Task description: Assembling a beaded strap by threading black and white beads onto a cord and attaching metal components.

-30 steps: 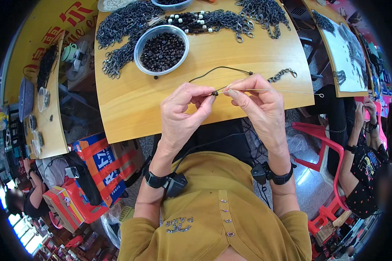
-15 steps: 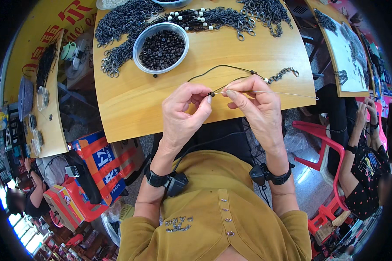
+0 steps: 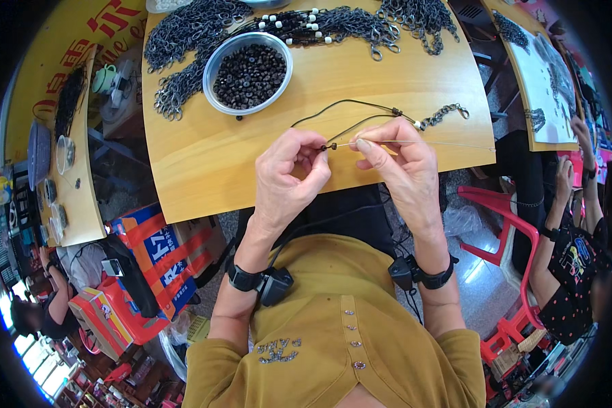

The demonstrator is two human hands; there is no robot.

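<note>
Just off the table's front edge, my left hand (image 3: 287, 171) is closed in a pinch around a small dark bead. Another dark bead (image 3: 333, 146) sits on the thin line, right beside those fingertips. My right hand (image 3: 409, 165) pinches a thin wire needle (image 3: 452, 143) between thumb and forefinger, and its tail runs out to the right. A black cord (image 3: 343, 101) loops across the tabletop behind both hands. On its right part are a dark knot or bead (image 3: 396, 111), a white bead (image 3: 422, 125) and a short metal chain with a clasp (image 3: 447, 115).
A clear plastic bowl (image 3: 207, 76) of dark beads (image 3: 250, 75) stands on the wooden table (image 3: 197, 156). Piles of grey metal chain (image 3: 183, 34) and beaded black cords (image 3: 279, 26) lie at the back. A person (image 3: 571, 251) works at right near a red chair (image 3: 506, 224).
A dark bead now shows slightly apart from my left fingertips, where before it touched them. My right hand keeps its pinch on the needle. The person at right has raised one hand.
</note>
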